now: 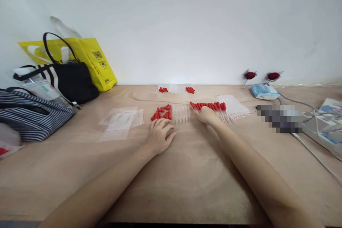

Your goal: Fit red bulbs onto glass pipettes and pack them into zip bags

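My left hand (159, 135) lies palm down on the table with its fingers apart. Its fingertips are at the near edge of a small group of loose red tips (167, 114). Just right of them is a row of thin white sticks (181, 114), laid side by side like cotton swabs. My right hand (207, 115) is closed at the left end of a row of red-tipped sticks (213, 106). Its fingers seem to pinch the leftmost stick, whose shaft they mostly hide. White shafts fan out to the right from beneath that hand.
Clear zip bags (123, 123) lie left; more plastic bags (235, 106) lie right. Small bags with red tips (190, 89) sit by the wall. Bags, including a yellow one (100, 67), crowd the left. A blue packet (264, 91), red roses (274, 76) and cables (317, 153) are right.
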Demonstrator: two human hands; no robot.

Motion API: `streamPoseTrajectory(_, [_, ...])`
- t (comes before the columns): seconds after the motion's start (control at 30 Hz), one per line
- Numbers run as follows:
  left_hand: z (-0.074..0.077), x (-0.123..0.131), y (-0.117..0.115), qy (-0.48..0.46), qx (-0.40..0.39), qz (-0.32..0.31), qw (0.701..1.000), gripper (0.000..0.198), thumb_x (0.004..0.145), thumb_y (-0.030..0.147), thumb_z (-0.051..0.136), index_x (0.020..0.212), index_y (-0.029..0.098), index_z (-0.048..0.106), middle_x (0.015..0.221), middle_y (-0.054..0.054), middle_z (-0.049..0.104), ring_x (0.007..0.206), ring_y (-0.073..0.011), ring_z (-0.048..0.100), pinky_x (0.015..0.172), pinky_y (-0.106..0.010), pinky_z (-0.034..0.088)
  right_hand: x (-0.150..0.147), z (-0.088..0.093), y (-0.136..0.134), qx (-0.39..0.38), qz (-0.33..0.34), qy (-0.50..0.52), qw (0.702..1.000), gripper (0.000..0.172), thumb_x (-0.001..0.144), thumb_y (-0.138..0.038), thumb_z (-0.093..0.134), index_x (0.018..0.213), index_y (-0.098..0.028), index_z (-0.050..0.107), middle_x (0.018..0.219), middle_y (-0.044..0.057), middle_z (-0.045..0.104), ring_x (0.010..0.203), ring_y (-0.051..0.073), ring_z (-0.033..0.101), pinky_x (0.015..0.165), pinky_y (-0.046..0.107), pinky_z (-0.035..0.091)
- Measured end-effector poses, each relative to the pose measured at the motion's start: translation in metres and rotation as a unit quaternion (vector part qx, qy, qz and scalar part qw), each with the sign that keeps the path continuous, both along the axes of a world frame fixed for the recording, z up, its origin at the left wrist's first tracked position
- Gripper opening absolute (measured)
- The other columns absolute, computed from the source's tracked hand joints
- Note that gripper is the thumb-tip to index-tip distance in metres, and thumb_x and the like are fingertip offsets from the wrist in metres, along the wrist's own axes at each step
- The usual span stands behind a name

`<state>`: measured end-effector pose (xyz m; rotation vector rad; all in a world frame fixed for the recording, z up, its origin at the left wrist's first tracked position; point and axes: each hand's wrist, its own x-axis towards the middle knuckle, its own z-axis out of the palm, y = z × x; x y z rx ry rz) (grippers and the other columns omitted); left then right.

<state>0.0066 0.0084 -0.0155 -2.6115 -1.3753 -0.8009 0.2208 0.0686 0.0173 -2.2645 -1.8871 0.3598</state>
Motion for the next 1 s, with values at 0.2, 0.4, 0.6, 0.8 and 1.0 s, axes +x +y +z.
streamPoseTrajectory(0.2, [0.002,-0.005,0.003,-0.017,0.029,0.093,0.995,0.015,0.073,0.03,0.058,0.086,0.024,0.062,0.102,-0.005,0.059,0.1,-0.0249,0.049,0.087,-0.044,0.033,0.03,0.001,-0.015,-0.021,0.092,0.069,0.993,0.034,0.08,-0.034,0.041,0.054,-0.016,0.052,0.048,0.0,0.049,0.045,0.011,0.045,0.047,0.023,0.03])
streamPoseTrajectory(0.4, [0.001,-0.009,0.022,-0.024,0.06,0.168,0.984,0.018,0.071,0.034,0.06,0.085,0.023,0.062,0.103,-0.007,0.058,0.098,-0.0271,0.047,0.086,-0.045,0.03,0.046,-0.017,-0.059,0.15,0.227,0.031,0.962,0.026,0.083,-0.029,0.042,0.064,-0.016,0.054,0.064,0.004,0.056,0.064,0.015,0.048,0.059,0.026,0.032])
streamPoseTrajectory(0.6, [-0.002,-0.003,0.041,0.005,0.089,0.157,0.984,0.016,0.072,0.038,0.059,0.076,0.022,0.062,0.104,-0.006,0.056,0.099,-0.0268,0.046,0.093,-0.048,0.023,0.055,-0.034,-0.08,0.27,0.322,-0.073,0.905,0.022,0.085,-0.03,0.045,0.071,-0.018,0.057,0.071,0.005,0.059,0.072,0.018,0.047,0.065,0.031,0.029])
streamPoseTrajectory(0.8, [-0.002,-0.003,0.043,0.012,0.096,0.186,0.978,0.014,0.071,0.035,0.06,0.072,0.021,0.062,0.1,-0.007,0.058,0.097,-0.0272,0.046,0.092,-0.048,0.025,0.05,-0.031,-0.079,0.246,0.336,-0.008,0.909,0.021,0.082,-0.039,0.05,0.077,-0.019,0.058,0.077,0.004,0.059,0.076,0.018,0.047,0.067,0.031,0.029])
streamPoseTrajectory(1.0, [0.003,-0.003,0.038,0.008,0.119,0.197,0.973,0.01,0.07,0.028,0.059,0.068,0.019,0.063,0.093,-0.007,0.06,0.094,-0.0265,0.048,0.092,-0.048,0.025,0.035,-0.035,-0.078,0.209,0.316,0.047,0.925,0.023,0.08,-0.041,0.051,0.074,-0.02,0.055,0.079,0.003,0.06,0.077,0.017,0.049,0.067,0.031,0.028])
